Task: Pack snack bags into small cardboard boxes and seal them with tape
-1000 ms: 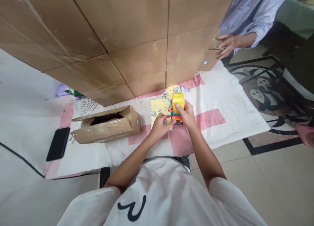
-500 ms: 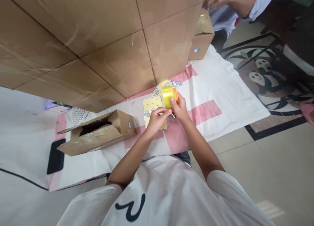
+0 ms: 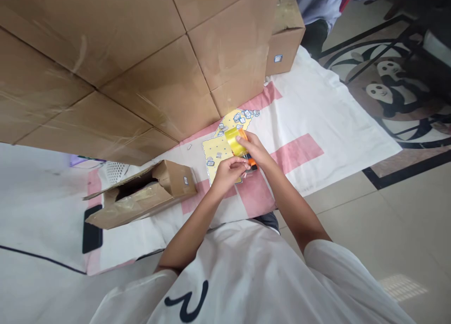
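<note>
My right hand (image 3: 256,150) grips an orange tape dispenser with a yellow tape roll (image 3: 235,141), held above a yellow sticker sheet (image 3: 218,150) on the white and pink cloth (image 3: 310,127). My left hand (image 3: 228,170) is closed in a pinch at the dispenser's front end, on what looks like the loose end of the tape. A small open cardboard box (image 3: 141,192) lies on its side to the left of my hands.
A wall of large stacked cardboard boxes (image 3: 134,56) rises just behind the cloth. A small taped box (image 3: 284,33) sits at the back right, with another person's shirt (image 3: 317,0) beyond it. A black phone (image 3: 92,227) lies at the left. A panda-pattern rug (image 3: 391,89) is at the right.
The view has swung left and down. My hands turned the dispenser, and my left fingers moved onto its front end. The other person's hand has left the frame.
</note>
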A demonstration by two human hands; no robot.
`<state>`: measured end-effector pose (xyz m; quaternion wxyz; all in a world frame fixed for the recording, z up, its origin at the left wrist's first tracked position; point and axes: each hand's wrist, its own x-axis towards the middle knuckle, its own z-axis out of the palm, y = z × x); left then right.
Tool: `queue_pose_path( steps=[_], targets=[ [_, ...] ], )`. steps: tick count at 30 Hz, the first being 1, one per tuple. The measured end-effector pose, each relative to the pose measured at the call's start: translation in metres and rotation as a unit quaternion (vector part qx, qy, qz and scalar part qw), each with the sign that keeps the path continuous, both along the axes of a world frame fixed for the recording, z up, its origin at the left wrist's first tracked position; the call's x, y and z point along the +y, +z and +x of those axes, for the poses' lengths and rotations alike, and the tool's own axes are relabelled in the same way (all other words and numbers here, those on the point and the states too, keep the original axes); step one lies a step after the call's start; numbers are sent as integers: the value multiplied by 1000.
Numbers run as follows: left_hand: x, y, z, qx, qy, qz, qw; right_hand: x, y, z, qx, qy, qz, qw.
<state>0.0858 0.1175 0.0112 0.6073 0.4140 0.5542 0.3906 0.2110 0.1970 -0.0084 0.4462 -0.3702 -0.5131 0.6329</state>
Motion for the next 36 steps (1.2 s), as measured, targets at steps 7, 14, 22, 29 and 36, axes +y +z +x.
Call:
queue_pose_path(
  steps=[7,14,22,29,36],
  targets=[
    [2,2,1,1,-11,-13,1000,-3,9,7,-12,65,18,998],
    [1,2,-2,3,-28,-34,999,-2,2,21,58,108,1,992],
    [8,-1,-3,3,-31,-39,999,0,2,16,84,50,-37,994],
    [2,2,-1,6,-43,-42,998,-1,4,18,84,-11,-14,996],
    [-12,0,-3,31,-54,-48,997,0,4,13,57,-43,0,997]
  ],
)
